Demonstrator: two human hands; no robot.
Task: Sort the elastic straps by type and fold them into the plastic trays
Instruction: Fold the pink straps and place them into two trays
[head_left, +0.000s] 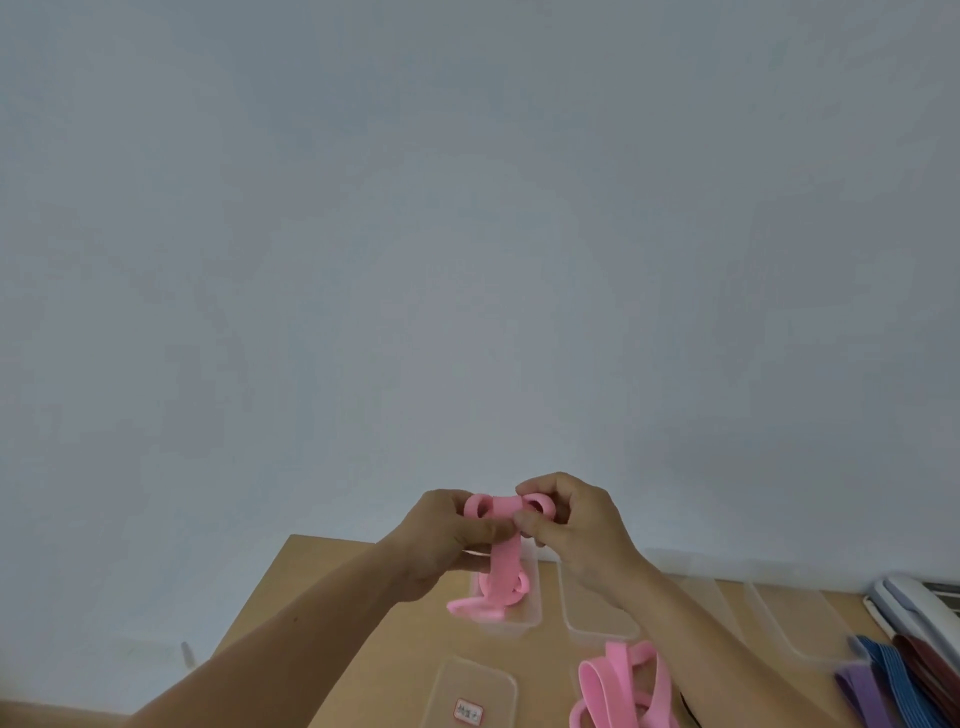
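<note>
A pink elastic strap (503, 558) is held up above the wooden table (395, 639). My left hand (449, 540) grips its folded left loop, and my right hand (569, 517) pinches the right loop. The strap's tail hangs down into a clear plastic tray (530, 621), where it coils. A loose pile of pink straps (621, 686) lies at the near edge of the table.
Several more clear trays lie on the table: one (597, 626) under my right wrist, one (795, 623) further right, and a near one with a red label (470, 709). Purple (857, 696), blue (896, 680) and dark red (930, 670) straps lie at the right. A grey wall fills the background.
</note>
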